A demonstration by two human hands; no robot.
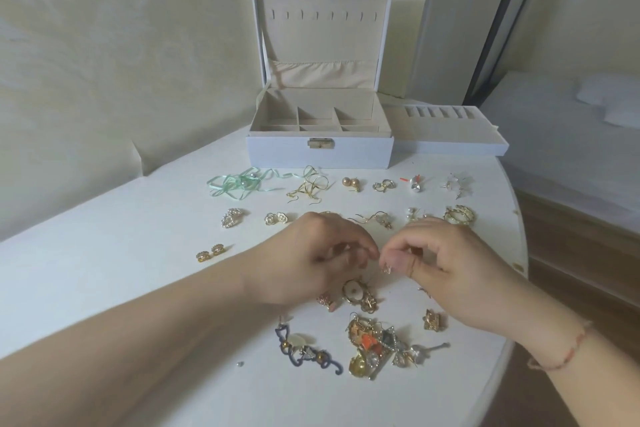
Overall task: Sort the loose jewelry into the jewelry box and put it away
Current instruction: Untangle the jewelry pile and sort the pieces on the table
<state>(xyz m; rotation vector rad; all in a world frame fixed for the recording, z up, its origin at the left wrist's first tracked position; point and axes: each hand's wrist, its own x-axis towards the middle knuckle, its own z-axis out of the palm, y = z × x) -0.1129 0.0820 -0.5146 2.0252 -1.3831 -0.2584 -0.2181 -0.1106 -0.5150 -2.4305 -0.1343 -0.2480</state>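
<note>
Hands are meeting over the middle of the white table (104,288). Your right hand (446,274) is pinching a small gold earring (385,269) between thumb and curled fingers; your left hand (311,260) is curling its fingertips toward it, but whether they are gripping anything cannot be told. Jewelry box (320,149) is standing open at the table's far side, its removed ring tray (446,135) lying just beside it on the right. Paired earrings are lying in rows before the box; a tangled jewelry pile (377,347) is sitting nearest you.
</note>
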